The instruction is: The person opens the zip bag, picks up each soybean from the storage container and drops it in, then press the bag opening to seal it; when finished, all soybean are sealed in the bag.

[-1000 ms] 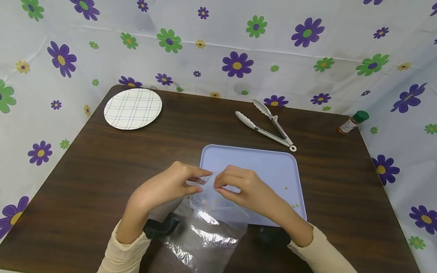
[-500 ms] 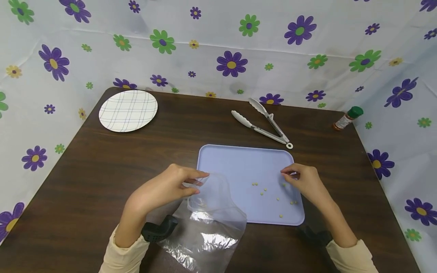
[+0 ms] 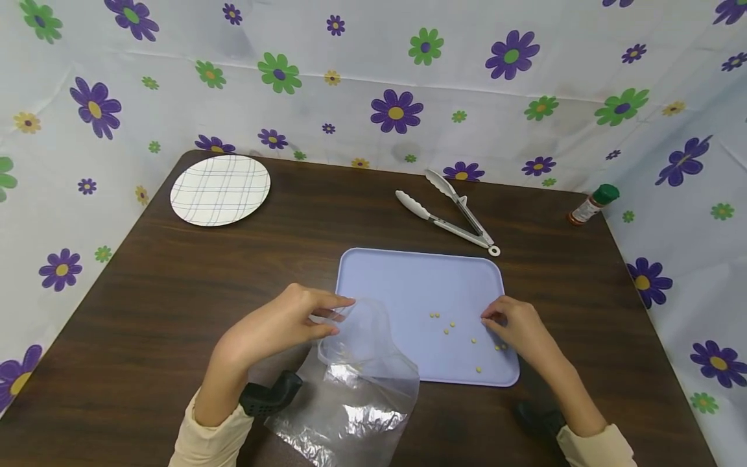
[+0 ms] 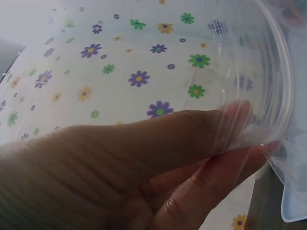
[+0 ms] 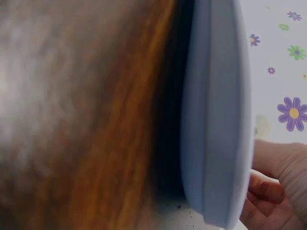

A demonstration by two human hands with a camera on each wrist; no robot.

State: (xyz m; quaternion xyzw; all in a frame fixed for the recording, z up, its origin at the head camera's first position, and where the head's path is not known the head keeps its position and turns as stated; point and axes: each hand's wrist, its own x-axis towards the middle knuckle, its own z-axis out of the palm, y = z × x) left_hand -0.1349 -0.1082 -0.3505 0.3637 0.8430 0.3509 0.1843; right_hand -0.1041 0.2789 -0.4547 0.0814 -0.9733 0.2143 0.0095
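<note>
The left hand pinches the rim of a clear plastic bag between thumb and fingers, holding its mouth open; the bag lies on the counter just below this hand and overlaps the near left corner of the lilac tray. The right hand rests over the right part of the tray with curled fingertips; I cannot tell if they hold something. Small yellow seeds lie scattered on the tray, just left of this hand. Beyond the tray lie metal tongs.
</note>
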